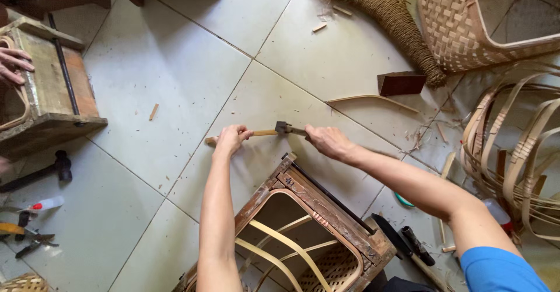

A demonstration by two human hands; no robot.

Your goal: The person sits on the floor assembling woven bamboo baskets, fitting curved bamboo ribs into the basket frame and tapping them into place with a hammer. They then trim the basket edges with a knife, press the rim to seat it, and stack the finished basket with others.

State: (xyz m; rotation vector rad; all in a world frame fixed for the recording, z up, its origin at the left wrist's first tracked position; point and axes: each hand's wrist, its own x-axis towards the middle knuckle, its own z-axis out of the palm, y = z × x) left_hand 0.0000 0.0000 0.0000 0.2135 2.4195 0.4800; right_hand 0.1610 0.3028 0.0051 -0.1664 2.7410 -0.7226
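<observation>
Head view: both hands grip thin tan bamboo strip (262,133).

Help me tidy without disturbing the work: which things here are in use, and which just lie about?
In use: left hand on a cane strip; right hand with a small tool; wooden frame.

Lying about: broom, woven basket, hammer, pliers, wood block.

My left grip (231,139) hides the middle of the bamboo stick (262,133); my right grip (326,141) covers the tool's handle. The bottom edge cuts off the wooden frame (326,210), the upper right edge the woven basket (461,30), and the left edge someone's hand (13,64).
</observation>
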